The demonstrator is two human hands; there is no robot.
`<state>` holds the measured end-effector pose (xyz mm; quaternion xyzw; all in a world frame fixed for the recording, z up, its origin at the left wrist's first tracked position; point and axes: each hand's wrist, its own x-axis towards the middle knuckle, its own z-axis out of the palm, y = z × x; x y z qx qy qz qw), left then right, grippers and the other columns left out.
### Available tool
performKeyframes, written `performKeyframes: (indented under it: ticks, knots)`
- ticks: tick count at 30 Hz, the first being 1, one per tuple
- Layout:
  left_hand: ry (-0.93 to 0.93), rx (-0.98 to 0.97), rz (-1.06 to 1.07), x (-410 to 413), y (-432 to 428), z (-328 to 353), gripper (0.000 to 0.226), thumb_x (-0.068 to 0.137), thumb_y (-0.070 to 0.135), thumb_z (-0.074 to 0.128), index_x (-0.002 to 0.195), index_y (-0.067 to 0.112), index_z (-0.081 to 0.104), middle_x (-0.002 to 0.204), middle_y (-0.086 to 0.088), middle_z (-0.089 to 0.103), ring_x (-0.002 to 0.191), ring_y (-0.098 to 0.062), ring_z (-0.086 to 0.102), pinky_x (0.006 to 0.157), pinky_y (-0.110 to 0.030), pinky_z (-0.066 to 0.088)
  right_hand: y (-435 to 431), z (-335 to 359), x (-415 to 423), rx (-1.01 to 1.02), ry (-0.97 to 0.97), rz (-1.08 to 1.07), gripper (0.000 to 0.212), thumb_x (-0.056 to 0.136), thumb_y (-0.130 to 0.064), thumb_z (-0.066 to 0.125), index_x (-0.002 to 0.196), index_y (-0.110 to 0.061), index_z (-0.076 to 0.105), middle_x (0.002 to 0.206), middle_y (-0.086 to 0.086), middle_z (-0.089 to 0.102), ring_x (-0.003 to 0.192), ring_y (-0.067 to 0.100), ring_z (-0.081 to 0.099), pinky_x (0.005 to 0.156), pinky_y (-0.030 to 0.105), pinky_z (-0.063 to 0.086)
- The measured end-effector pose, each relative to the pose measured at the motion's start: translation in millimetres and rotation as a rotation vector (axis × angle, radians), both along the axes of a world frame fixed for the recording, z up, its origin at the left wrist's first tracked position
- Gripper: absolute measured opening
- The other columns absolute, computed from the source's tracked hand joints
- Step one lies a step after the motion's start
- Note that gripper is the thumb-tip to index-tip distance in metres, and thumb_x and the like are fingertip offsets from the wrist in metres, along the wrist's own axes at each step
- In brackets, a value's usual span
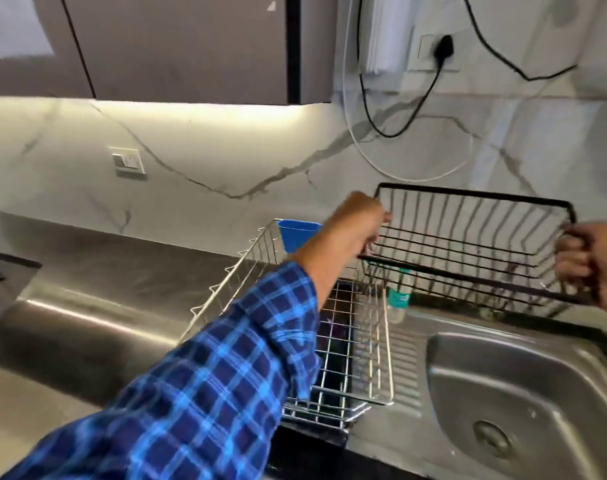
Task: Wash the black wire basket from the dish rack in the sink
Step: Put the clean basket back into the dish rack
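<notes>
The black wire basket (468, 244) hangs in the air, tilted, above the back of the steel sink (523, 386). My left hand (350, 230) grips its left end, the blue plaid sleeve stretching across the frame. My right hand (596, 268) curls round the handle on its right end at the frame's edge. The silver dish rack (367, 362) stands on the counter just left of the sink, below and left of the basket.
A blue cup (298, 233) hangs on the rack's far corner. A small bottle with a teal label (399, 299) stands behind the sink's drainboard. Cables (374, 116) dangle down the marble wall from a socket. Dark cabinets hang overhead at left.
</notes>
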<state>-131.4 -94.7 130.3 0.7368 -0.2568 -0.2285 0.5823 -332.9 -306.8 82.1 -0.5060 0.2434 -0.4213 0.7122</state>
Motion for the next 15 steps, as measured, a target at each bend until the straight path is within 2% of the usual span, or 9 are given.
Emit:
performKeyframes:
  ticks: [1, 2, 4, 5, 7, 9, 12, 15]
  knots:
    - [-0.01, 0.033, -0.008, 14.7, 14.2, -2.2, 0.022, 0.104, 0.004, 0.04, 0.119, -0.001, 0.056, 0.117, -0.012, 0.071, 0.059, -0.009, 0.046, 0.055, -0.023, 0.039, 10.6, 7.9, 5.1, 0.067, -0.015, -0.063, 0.027, 0.094, -0.011, 0.04, 0.071, -0.023, 0.031, 0.043, -0.011, 0.034, 0.028, 0.002, 0.025, 0.024, 0.015, 0.02]
    - [-0.015, 0.039, -0.005, 27.0, 24.1, -5.6, 0.026, 0.104, 0.003, 0.04, 0.127, -0.001, 0.053, 0.117, -0.011, 0.071, 0.058, -0.008, 0.046, 0.055, -0.023, 0.039, 23.6, 11.2, 19.6, 0.091, 0.092, -0.053, 0.029, 0.098, -0.01, 0.035, 0.072, -0.022, 0.032, 0.046, -0.01, 0.033, 0.029, 0.002, 0.024, 0.025, 0.016, 0.02]
    - [-0.004, 0.013, 0.051, 43.6, 40.1, -8.0, 0.029, 0.103, 0.0, 0.039, 0.129, -0.001, 0.051, 0.113, -0.01, 0.073, 0.051, -0.005, 0.048, 0.054, -0.024, 0.038, 50.0, 21.9, 42.7, 0.075, 0.16, 0.002, 0.029, 0.099, -0.009, 0.03, 0.073, -0.021, 0.034, 0.053, -0.006, 0.032, 0.03, 0.003, 0.025, 0.025, 0.017, 0.02]
    - [0.01, 0.01, 0.07, 54.9, 45.9, -12.9, 0.026, 0.103, -0.002, 0.038, 0.125, 0.0, 0.052, 0.106, -0.009, 0.073, 0.047, -0.005, 0.047, 0.053, -0.024, 0.037, 63.5, 21.8, 55.0, 0.088, 0.183, 0.017, 0.029, 0.099, -0.009, 0.029, 0.073, -0.02, 0.035, 0.054, -0.005, 0.032, 0.03, 0.003, 0.025, 0.026, 0.016, 0.02]
    - [0.054, 0.006, 0.122, 75.8, 59.9, -22.2, 0.018, 0.102, -0.002, 0.035, 0.103, 0.001, 0.053, 0.089, -0.006, 0.069, 0.048, -0.008, 0.043, 0.05, -0.024, 0.035, 76.6, 15.8, 77.7, 0.123, 0.215, 0.046, 0.031, 0.098, -0.006, 0.028, 0.071, -0.019, 0.035, 0.048, -0.005, 0.034, 0.028, 0.003, 0.025, 0.027, 0.014, 0.019]
    - [0.089, 0.024, 0.18, 96.7, 73.1, -37.8, 0.023, 0.099, -0.004, 0.033, 0.097, -0.001, 0.056, 0.084, -0.007, 0.066, 0.05, -0.01, 0.04, 0.05, -0.025, 0.034, 89.6, 7.1, 102.1, 0.105, 0.271, 0.032, 0.031, 0.096, -0.003, 0.028, 0.07, -0.017, 0.037, 0.046, -0.003, 0.034, 0.028, 0.004, 0.024, 0.029, 0.012, 0.019]
    - [0.105, 0.07, 0.245, 129.5, 90.0, -58.5, 0.03, 0.095, -0.007, 0.032, 0.111, -0.006, 0.058, 0.085, -0.007, 0.068, 0.05, -0.01, 0.041, 0.052, -0.026, 0.032, 102.3, -14.9, 141.2, 0.12, 0.345, 0.062, 0.029, 0.095, 0.0, 0.025, 0.074, -0.015, 0.039, 0.056, 0.002, 0.036, 0.029, 0.005, 0.025, 0.031, 0.012, 0.021]
    - [0.091, 0.103, 0.282, 161.0, 100.8, -78.5, 0.035, 0.1, -0.005, 0.033, 0.129, -0.008, 0.052, 0.094, -0.014, 0.071, 0.037, -0.006, 0.047, 0.046, -0.025, 0.035, 108.9, -46.3, 176.6, 0.106, 0.449, 0.112, 0.029, 0.095, 0.002, 0.027, 0.074, -0.011, 0.042, 0.061, 0.005, 0.042, 0.038, 0.007, 0.031, 0.033, 0.014, 0.026]
